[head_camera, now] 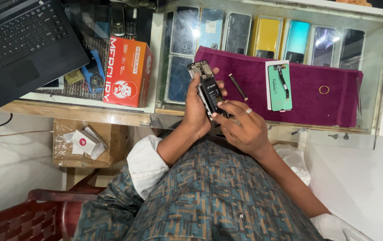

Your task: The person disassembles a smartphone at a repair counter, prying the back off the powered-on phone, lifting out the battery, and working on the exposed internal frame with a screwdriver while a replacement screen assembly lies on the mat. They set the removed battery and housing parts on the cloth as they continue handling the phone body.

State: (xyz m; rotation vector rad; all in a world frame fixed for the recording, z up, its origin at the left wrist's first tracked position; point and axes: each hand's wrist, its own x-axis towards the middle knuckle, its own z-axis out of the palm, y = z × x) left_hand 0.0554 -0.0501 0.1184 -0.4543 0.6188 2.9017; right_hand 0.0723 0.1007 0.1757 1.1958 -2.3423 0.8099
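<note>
Both hands are up over the near edge of the glass counter [381, 80], and between them sits an opened phone [209, 91], back cover off, black battery and bare circuit board facing up. The left hand [196, 111] wraps it from behind, fingers curled round the far long edge, thumb side cradling the near one, a firm closed hold. The right hand [240, 127], ring on one finger, comes in from the lower end with its fingers bent, fingertips pressing on the bottom part of the phone near the battery's foot; it is pinching or pushing there, though exactly what lies under the tips is hidden.

This looks like a light, stiff, flat thing, but a delicate one with its insides exposed: the frame edges are the safe place to grip, as the left hand does, and the board and battery face want only gentle touches.

Behind it a purple cloth [307, 98] covers the counter, carrying a slim dark tool [238, 86], a green card with a flex part [280, 85] and a small yellow ring [324, 89]. Under the glass, a row of phones [267, 38]. Off to the left, a red box [127, 71] and a black laptop [22, 44].
</note>
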